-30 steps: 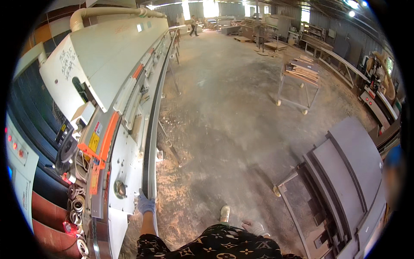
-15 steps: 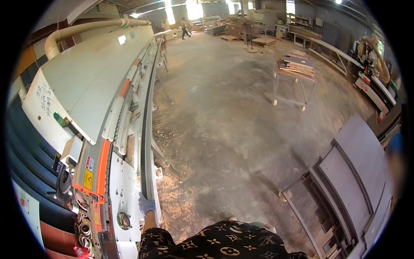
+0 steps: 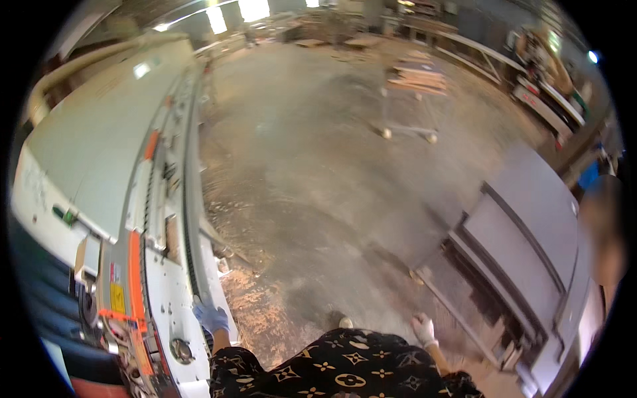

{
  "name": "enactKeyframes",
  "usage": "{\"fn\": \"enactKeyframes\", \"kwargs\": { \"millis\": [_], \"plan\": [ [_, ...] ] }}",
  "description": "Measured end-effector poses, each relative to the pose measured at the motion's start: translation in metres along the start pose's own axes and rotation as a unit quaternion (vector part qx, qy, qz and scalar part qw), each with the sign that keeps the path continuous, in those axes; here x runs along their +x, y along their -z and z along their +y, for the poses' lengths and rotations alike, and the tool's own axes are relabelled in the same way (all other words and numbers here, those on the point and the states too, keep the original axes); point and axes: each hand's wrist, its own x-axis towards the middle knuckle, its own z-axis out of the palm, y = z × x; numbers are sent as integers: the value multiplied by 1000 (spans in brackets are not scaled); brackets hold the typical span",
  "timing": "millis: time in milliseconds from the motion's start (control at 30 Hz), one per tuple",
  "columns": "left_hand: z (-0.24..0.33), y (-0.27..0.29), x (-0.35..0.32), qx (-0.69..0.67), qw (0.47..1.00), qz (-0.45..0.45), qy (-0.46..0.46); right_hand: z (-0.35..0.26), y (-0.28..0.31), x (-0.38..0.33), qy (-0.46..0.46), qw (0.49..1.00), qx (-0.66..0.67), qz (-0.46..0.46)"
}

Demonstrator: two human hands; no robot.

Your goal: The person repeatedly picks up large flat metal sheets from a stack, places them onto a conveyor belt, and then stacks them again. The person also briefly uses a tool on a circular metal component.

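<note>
My left hand point(image 3: 211, 317), in a pale blue-grey glove, rests on the near end of a long grey rail point(image 3: 193, 255) along the machine's side. Its fingers lie over the rail, with no loose object seen in them. Low on the right, beside my body, hangs my right hand point(image 3: 423, 330) in a white glove, fingers curled and nothing visible in them. The long edge-banding machine point(image 3: 99, 159) has a pale hood and orange strips. A narrow brown piece point(image 3: 172, 237) shows in its track. Nearest my right hand is a stack of grey panels point(image 3: 531, 219).
Under the panels a low frame with a wheel point(image 3: 416, 276) reaches toward me. Farther off, a wheeled trolley point(image 3: 411, 127) carries wooden boards point(image 3: 418, 78). Sawdust point(image 3: 255, 305) lies beside the machine. A blurred shape point(image 3: 602, 232) fills the right edge.
My view has shifted, so the machine and trolley sit farther left. My right hand has come into view. The left hand stays on the rail. A brown piece now shows in the track.
</note>
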Motion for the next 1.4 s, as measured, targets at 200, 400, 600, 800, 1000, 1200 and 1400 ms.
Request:
{"fn": "enactKeyframes", "kwargs": {
  "millis": [200,400,600,800,1000,1200,1400],
  "plan": [
    [100,-134,-138,-13,918,-384,-99,-50,109,0,8,997,-24,77],
    [242,-120,-305,-278,657,-605,-354,1,247,-37,58,931,-7,360],
    [284,-83,-346,-301,670,-595,-327,83,430,-74,-62,784,-271,556],
    [292,-90,-387,-285,660,-619,-317,157,543,-70,-276,815,-297,415],
    [269,-134,-449,-332,623,-616,-349,85,540,-28,-188,938,27,291],
    [317,-62,-480,-349,706,-532,-311,58,445,-145,164,781,588,134],
    [343,7,-487,-451,652,-478,-378,55,392,-71,72,696,714,33]
  ]
}}
